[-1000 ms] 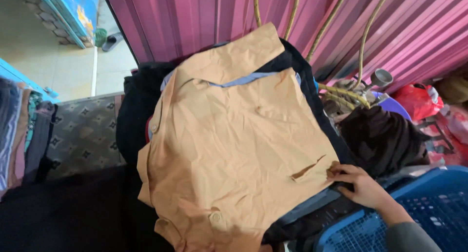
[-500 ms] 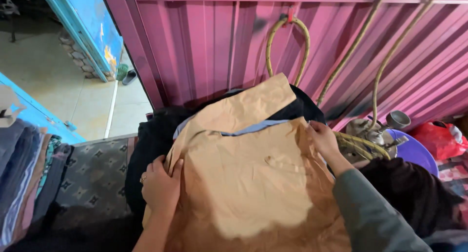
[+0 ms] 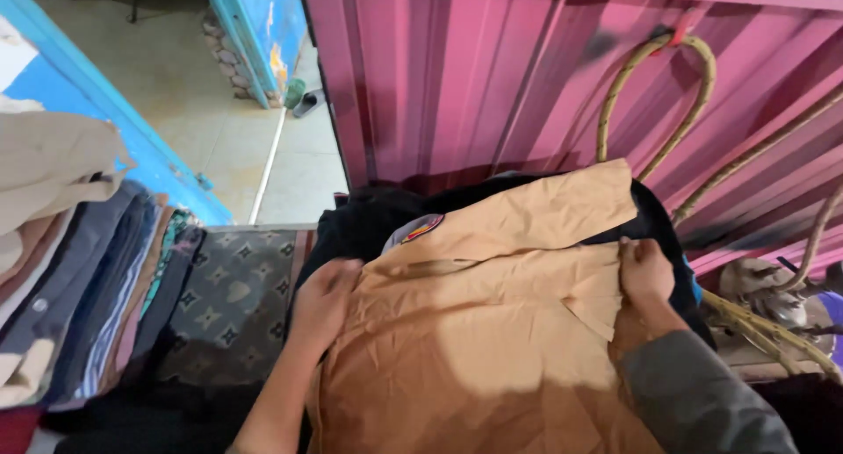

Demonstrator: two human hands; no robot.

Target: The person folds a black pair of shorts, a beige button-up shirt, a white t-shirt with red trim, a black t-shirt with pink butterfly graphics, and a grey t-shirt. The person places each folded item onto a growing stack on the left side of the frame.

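Both hands now on the tan shirt [image 3: 492,349]: left hand [image 3: 323,298] has slid up to its shoulder, right hand [image 3: 645,274] pinches the other edge; shirt lies flat on dark clothes [image 3: 369,221], being squared.

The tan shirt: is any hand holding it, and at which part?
Both hands hold the tan shirt: the left hand at its left edge, the right hand at its right edge.

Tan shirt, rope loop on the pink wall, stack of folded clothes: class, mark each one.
tan shirt [image 3: 492,357], head view, on the flat middle of the cloth.
rope loop [image 3: 654,46], head view, on the top of its curve.
stack of folded clothes [image 3: 88,287], head view, on the folded edges.
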